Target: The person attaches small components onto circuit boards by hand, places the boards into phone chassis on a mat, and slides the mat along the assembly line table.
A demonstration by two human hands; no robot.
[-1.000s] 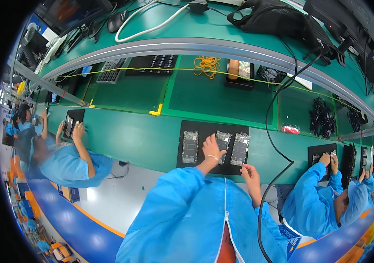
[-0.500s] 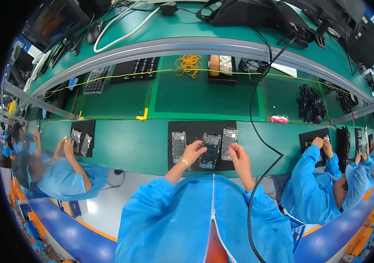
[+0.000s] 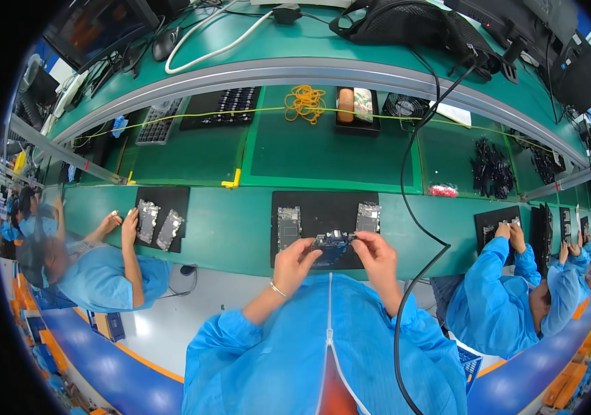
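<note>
A dark phone chassis with a circuit board and small metal parts along its top end is lifted and tilted over a black mat. My left hand pinches its left side between thumb and fingers. On the other side, my right hand has its fingertips closed at the top right corner, partly covering it. Another chassis of the same kind lies flat on the left of the mat. A third chassis rests at the mat's right, its lower part hidden by my right hand.
A black cable hangs down on my right. Behind the mat, under a metal rail, are yellow bands, a black tray and a small fan. Co-workers handle similar boards at mats left and right.
The middle chassis has come up off the mat and tipped. My right hand has closed in on its top right corner. On the left, a co-worker's mat has shifted rightward in view.
</note>
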